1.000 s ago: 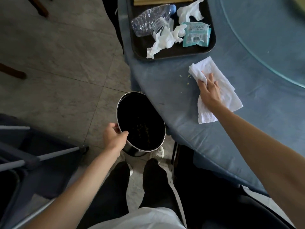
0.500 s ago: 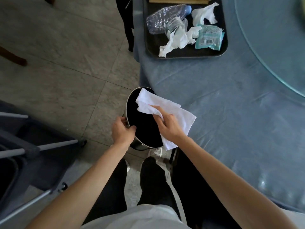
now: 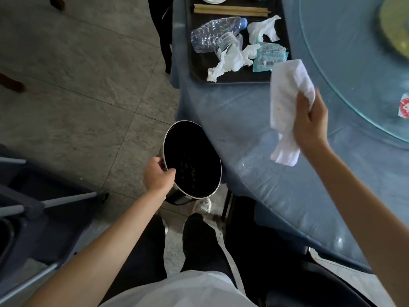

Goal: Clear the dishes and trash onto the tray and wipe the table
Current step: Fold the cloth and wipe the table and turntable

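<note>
Bin: dark crumbs inside. Tray: bottle, tissues, chopsticks.

Bare blue bench lies open to you between the tray and the near edge. The bin crowds that edge at left; the glass turntable bounds the right.

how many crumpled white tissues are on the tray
2: one crumpled tissue near the tray's far right, one crumpled tissue in the near middle. More may hide beyond the frame's top.
</note>
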